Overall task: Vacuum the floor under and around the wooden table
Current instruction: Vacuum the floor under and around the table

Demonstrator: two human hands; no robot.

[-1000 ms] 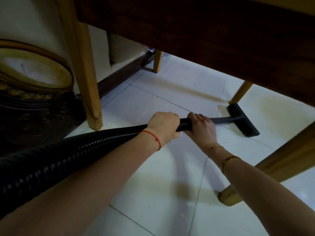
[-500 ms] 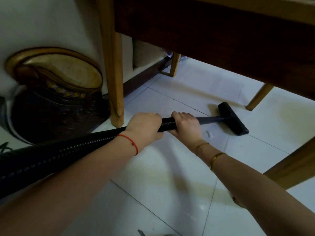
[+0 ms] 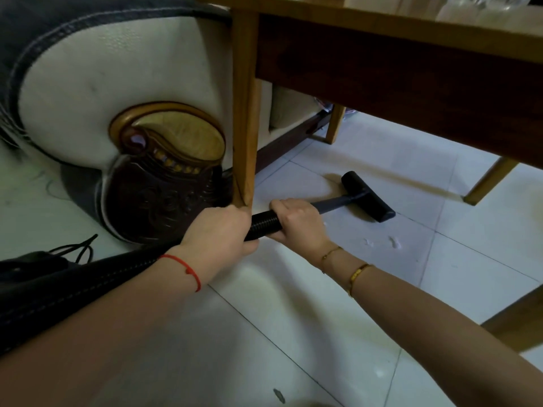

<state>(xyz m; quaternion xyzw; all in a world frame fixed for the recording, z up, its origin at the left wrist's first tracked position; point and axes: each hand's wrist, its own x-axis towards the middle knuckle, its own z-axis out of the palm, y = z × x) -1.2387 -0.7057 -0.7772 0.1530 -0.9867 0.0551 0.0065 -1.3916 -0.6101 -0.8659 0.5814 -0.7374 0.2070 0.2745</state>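
A black ribbed vacuum hose (image 3: 263, 223) runs from the lower left toward the middle. My left hand (image 3: 219, 236) grips the hose just in front of the table's near leg (image 3: 244, 113). My right hand (image 3: 299, 223) grips it further along, where the hose meets the thin black wand. The flat black nozzle (image 3: 368, 196) lies on the white tiled floor (image 3: 338, 304) under the wooden table (image 3: 396, 33). Small white scraps (image 3: 393, 242) lie on a tile just right of my right hand.
A white sofa end (image 3: 117, 83) with a carved dark wood and gold panel stands close left of the near leg. Other table legs stand at the back (image 3: 335, 124) and right (image 3: 489, 180). A dark cable (image 3: 73, 249) lies at the left. A dark speck (image 3: 279, 395) sits on the near floor.
My view has risen and pulled back, so the table top edge and sofa end now show. The hose and nozzle have been drawn back toward me and to the left, near the leg.
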